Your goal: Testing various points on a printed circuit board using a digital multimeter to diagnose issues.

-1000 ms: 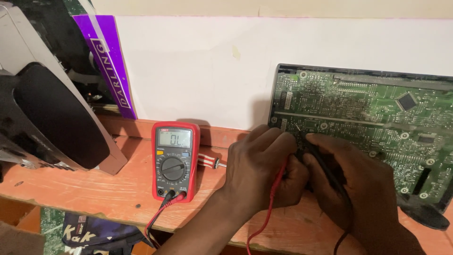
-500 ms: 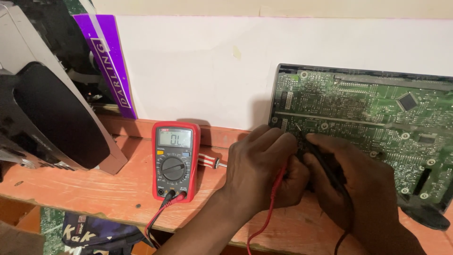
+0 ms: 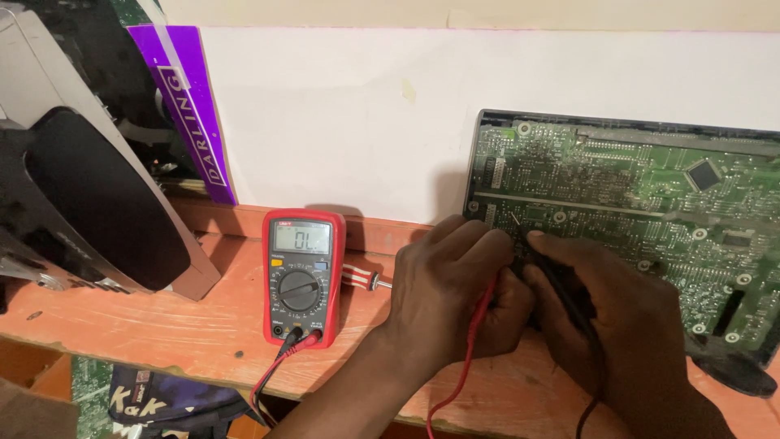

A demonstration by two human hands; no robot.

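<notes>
Two bare hands, no sleeves, no gloves

The left hand (image 3: 455,293) and the right hand (image 3: 617,317) are both uncovered, with no glove, ring or band to be seen on either. The left forearm, running from the near edge of the view up past the red multimeter (image 3: 302,276), is bare along its whole visible length, with no cuff and no watch at the wrist. The right wrist, on the far side from the multimeter, is bare too. The knuckles are rounded and the fingers thick; the nails cannot be made out.
</notes>
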